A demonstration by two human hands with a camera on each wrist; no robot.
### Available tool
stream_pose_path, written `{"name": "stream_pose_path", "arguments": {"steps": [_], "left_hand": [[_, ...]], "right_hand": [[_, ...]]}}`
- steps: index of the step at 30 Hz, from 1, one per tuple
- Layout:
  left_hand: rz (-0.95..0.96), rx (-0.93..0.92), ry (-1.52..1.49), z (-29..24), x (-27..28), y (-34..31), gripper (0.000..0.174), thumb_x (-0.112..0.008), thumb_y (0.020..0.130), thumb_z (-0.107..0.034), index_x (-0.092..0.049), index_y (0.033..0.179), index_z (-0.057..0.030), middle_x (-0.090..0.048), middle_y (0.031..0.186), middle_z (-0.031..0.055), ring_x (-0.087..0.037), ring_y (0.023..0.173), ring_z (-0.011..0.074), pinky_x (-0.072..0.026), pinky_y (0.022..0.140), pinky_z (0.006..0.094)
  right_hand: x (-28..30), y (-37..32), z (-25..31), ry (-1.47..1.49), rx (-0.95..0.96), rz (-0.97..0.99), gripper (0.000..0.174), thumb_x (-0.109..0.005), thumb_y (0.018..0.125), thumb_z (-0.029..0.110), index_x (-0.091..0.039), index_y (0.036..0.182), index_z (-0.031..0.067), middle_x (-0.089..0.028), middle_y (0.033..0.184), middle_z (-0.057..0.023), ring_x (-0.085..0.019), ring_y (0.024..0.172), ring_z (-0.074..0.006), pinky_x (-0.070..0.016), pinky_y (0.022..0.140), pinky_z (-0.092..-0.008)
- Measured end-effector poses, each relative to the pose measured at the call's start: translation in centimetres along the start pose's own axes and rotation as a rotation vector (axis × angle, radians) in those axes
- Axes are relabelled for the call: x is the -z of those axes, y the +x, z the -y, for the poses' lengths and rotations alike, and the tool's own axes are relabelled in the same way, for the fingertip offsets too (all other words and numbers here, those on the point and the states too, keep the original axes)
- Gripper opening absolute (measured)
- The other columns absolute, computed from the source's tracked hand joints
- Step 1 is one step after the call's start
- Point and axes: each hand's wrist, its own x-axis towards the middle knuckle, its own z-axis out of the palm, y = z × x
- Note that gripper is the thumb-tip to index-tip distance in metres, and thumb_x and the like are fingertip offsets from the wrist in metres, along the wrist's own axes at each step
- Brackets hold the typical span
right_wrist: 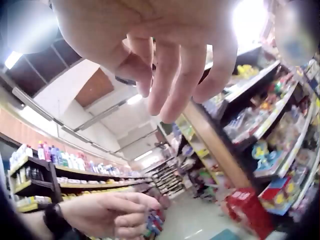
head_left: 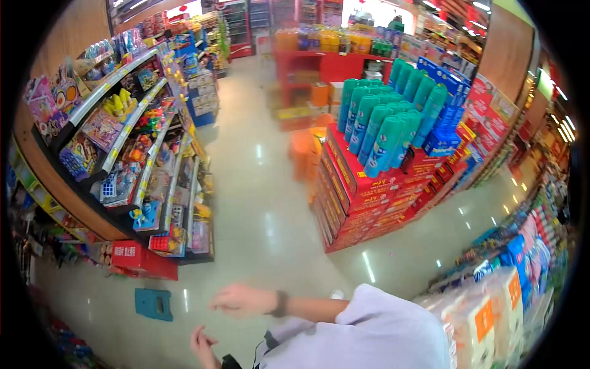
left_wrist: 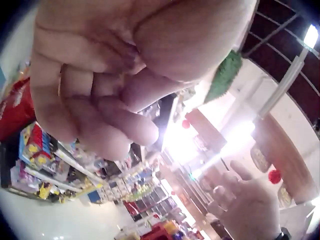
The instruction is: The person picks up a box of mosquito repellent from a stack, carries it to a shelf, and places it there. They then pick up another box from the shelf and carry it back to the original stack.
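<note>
My right hand (head_left: 243, 300) reaches out over the aisle floor from a pale lavender sleeve, with a dark band at the wrist. Nothing is in it. In the right wrist view its fingers (right_wrist: 170, 85) hang loosely bent. My left hand (head_left: 204, 345) is lower in the head view, near the bottom edge. Its fingers (left_wrist: 107, 125) curl loosely around no object in the left wrist view. The two hands are apart. Nearest to them is a flat teal stool-like piece (head_left: 153, 304) on the floor, beyond their reach.
Toy shelves (head_left: 132, 132) rise on the left, with a red box (head_left: 144, 259) at their foot. A stack of red cartons (head_left: 362, 203) carries several teal spray cans (head_left: 384, 141). Packs of paper (head_left: 485, 320) stand close at the right. Tiled floor (head_left: 252, 203) runs between them.
</note>
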Motion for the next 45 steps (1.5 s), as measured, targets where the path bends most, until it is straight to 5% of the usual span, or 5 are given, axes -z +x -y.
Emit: {"name": "stream_pose_path", "arguments": {"steps": [6,13,20,33,45], "left_hand": [[-0.164,0.049,0.023,-3.1,11.8,-3.1,0.026,-0.054,0.091,-0.018,-0.061,0.106,0.0019,-0.052,0.078,0.0063,-0.049,0.075,0.0166,-0.0418,0.074,0.0311],[-0.408,0.070,-0.052,-3.2,20.7,0.1,0.020,-0.049,0.095,-0.015,-0.061,0.101,-0.0002,-0.051,0.069,0.0022,-0.047,0.064,0.0123,-0.0424,0.061,0.0281],[-0.683,0.057,-0.176,-3.2,27.9,5.7,0.017,-0.048,0.093,-0.007,-0.062,0.097,0.0007,-0.053,0.063,0.0033,-0.052,0.056,0.0110,-0.0445,0.053,0.0248],[-0.767,0.099,-0.068,-9.2,42.1,21.4,0.023,-0.049,0.097,-0.014,-0.059,0.083,0.0007,-0.053,0.060,0.0017,-0.051,0.054,0.0095,-0.0401,0.052,0.0234],[-0.780,0.062,-0.135,-7.6,59.5,28.8,0.023,-0.051,0.097,-0.013,-0.062,0.084,0.0026,-0.052,0.060,0.0016,-0.049,0.054,0.0092,-0.0384,0.052,0.0236]], "right_hand": [[-13.8,7.9,-1.1,0.108,-0.006,0.166,0.025,-0.052,0.082,0.000,-0.059,0.106,0.0045,-0.061,0.101,-0.0121,-0.060,0.089,-0.0299,-0.0483,0.077,-0.0390],[-21.9,15.1,-4.2,0.203,0.101,0.164,0.036,-0.047,0.076,-0.009,-0.060,0.107,0.0035,-0.061,0.104,-0.0146,-0.061,0.086,-0.0307,-0.0493,0.070,-0.0363],[-29.5,26.9,-8.9,0.279,-0.088,0.263,0.030,-0.051,0.081,-0.008,-0.061,0.107,0.0020,-0.061,0.103,-0.0110,-0.062,0.084,-0.0192,-0.0492,0.075,-0.0301],[-46.3,50.1,-13.0,0.491,-0.227,0.328,0.017,-0.061,0.091,0.008,-0.062,0.106,0.0004,-0.068,0.089,-0.0097,-0.065,0.083,-0.0163,-0.0499,0.076,-0.0280],[-64.0,60.8,-14.7,0.477,-0.246,0.361,0.012,-0.062,0.088,0.005,-0.066,0.098,-0.0004,-0.069,0.082,-0.0070,-0.065,0.076,-0.0115,-0.0505,0.070,-0.0266]]}}
